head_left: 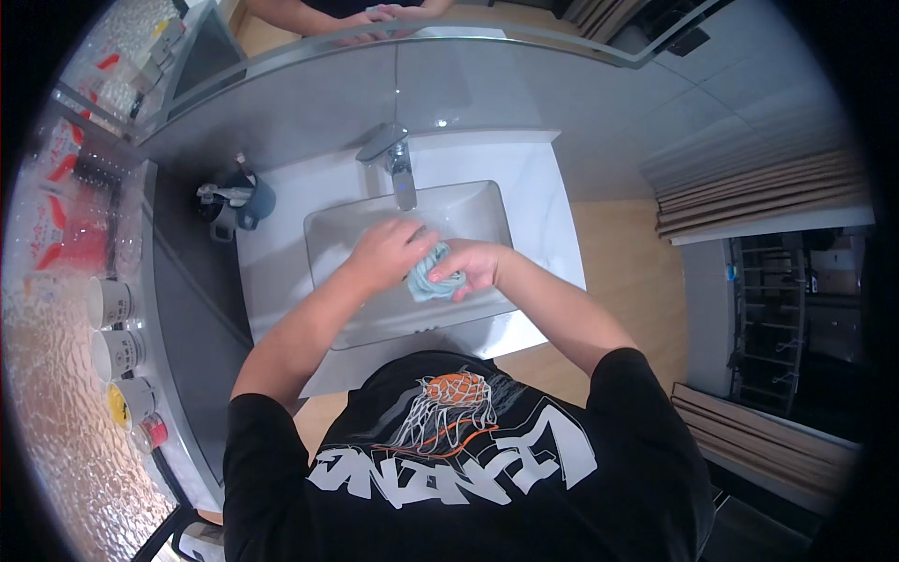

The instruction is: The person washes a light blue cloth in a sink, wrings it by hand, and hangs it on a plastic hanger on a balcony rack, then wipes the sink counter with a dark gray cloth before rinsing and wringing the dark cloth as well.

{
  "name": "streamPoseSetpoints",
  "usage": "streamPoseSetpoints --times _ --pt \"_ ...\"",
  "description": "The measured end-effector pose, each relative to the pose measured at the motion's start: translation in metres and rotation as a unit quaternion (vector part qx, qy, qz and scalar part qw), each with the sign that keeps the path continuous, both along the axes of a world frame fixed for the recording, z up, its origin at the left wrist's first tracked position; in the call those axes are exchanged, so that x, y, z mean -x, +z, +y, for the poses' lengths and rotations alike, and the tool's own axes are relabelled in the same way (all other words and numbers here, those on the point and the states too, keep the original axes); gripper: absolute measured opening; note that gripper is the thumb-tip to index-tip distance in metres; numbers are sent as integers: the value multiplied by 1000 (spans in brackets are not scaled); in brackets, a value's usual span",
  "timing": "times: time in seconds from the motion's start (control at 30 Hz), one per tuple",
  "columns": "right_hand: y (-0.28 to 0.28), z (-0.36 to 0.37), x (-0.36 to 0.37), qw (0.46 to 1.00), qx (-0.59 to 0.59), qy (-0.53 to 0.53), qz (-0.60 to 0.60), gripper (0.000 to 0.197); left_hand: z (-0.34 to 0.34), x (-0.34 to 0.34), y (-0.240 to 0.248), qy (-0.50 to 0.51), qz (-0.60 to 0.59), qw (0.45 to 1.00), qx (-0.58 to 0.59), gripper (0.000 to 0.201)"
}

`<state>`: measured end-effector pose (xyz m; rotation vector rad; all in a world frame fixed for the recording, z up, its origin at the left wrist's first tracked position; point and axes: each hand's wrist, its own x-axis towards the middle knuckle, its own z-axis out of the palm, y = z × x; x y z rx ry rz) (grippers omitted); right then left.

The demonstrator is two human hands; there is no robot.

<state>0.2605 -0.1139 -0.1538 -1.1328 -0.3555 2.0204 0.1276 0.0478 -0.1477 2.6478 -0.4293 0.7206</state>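
A pale blue-green cloth (pixel 435 281), bunched and folded, is held between my two hands over the white sink (pixel 365 323). My right hand (pixel 479 262) is closed round it from the right, thumb lying across the folds. On the upper left of the cloth, my left hand (pixel 386 253) presses with bent fingers, slightly smeared by motion. Just beyond the hands stands a chrome faucet (pixel 404 183), its spout pointing down into the basin. Whether water runs from it I cannot tell.
Blue-grey cups (pixel 255 204) holding small items stand at the counter's left end. Several white tubs (pixel 117 353) line a ledge at far left. A mirror (pixel 524 23) behind the sink reflects my hands. Brown curtains (pixel 758 192) and a dark rack (pixel 770 318) are at right.
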Motion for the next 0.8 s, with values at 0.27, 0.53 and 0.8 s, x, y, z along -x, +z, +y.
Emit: streamPoseSetpoints --times 0.27,0.53,0.8 --pt "-28 35 6 781 -75 129 -607 49 -9 -21 -51 134 386 913 23 31" --pt "-7 23 10 701 -131 62 -699 36 22 -4 -62 88 412 859 291 62" --pt "-10 -2 -19 916 -158 -90 -357 57 21 -5 -31 27 385 850 360 41"
